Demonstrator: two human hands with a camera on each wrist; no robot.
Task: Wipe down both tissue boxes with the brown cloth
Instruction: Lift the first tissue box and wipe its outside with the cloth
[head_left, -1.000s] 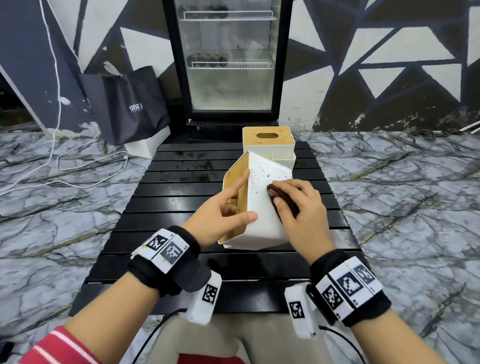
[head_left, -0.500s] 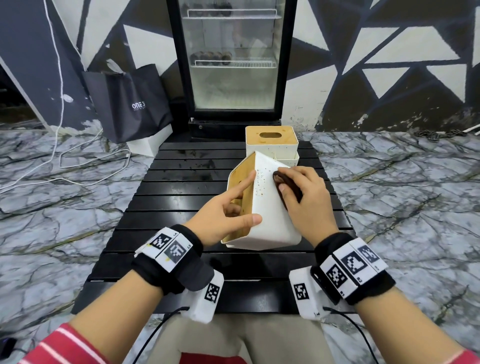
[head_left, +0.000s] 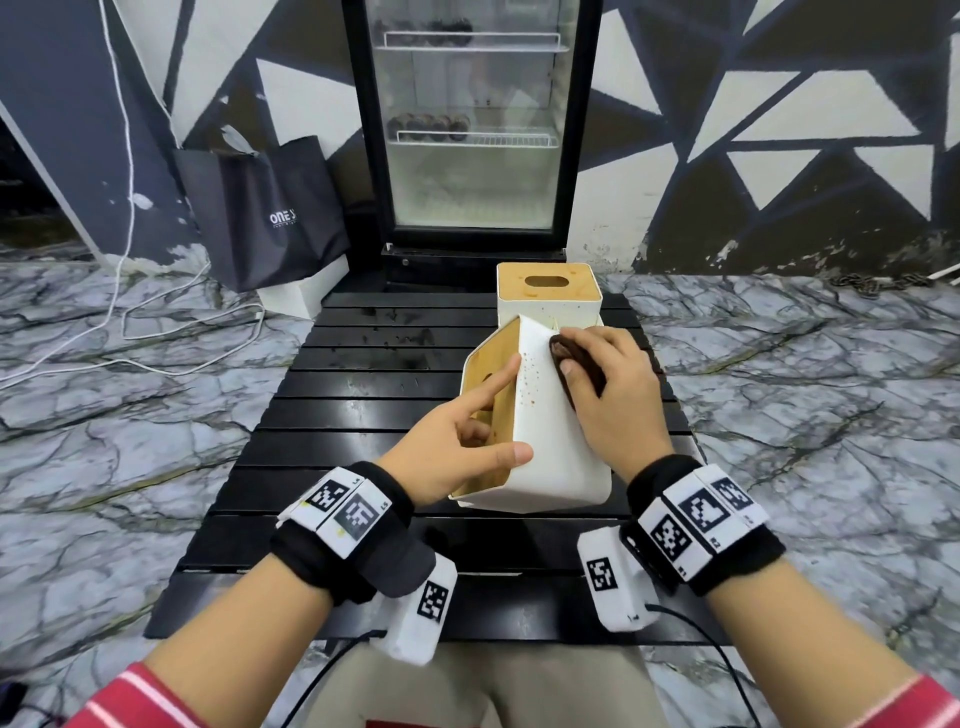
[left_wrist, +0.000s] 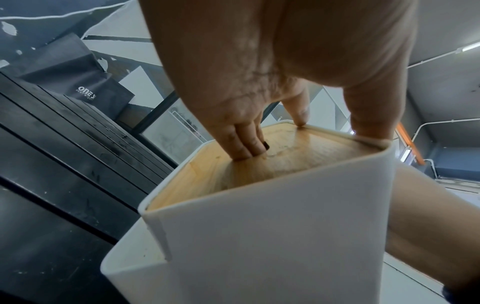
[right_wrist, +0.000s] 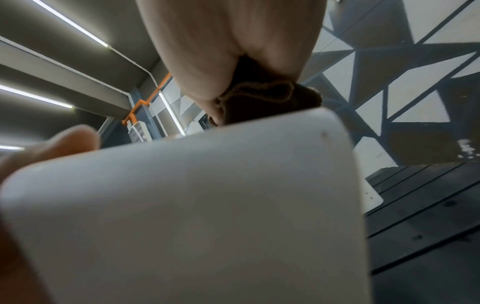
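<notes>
The near tissue box (head_left: 545, 447), white with a wooden lid, lies tipped on the black slatted table (head_left: 363, 415) with its lid facing left. My left hand (head_left: 457, 441) holds it: thumb on the white side, index finger along the lid's edge, other fingers (left_wrist: 244, 142) in the lid's slot. My right hand (head_left: 618, 395) presses the bunched brown cloth (head_left: 563, 353) on the box's upper white face near its far edge. Brown specks dot that face left of the cloth. The second tissue box (head_left: 548, 296) stands upright just behind. The right wrist view shows the cloth (right_wrist: 259, 102) under my palm on the box (right_wrist: 207, 205).
A glass-door fridge (head_left: 472, 130) stands right behind the table. A black bag (head_left: 270, 213) leans on the wall at back left, with a white box beneath it. White cables (head_left: 130, 332) trail over the marble floor on the left.
My right hand has slid the cloth up the white face, from its middle to the far top edge. My left hand has kept its hold on the box.
</notes>
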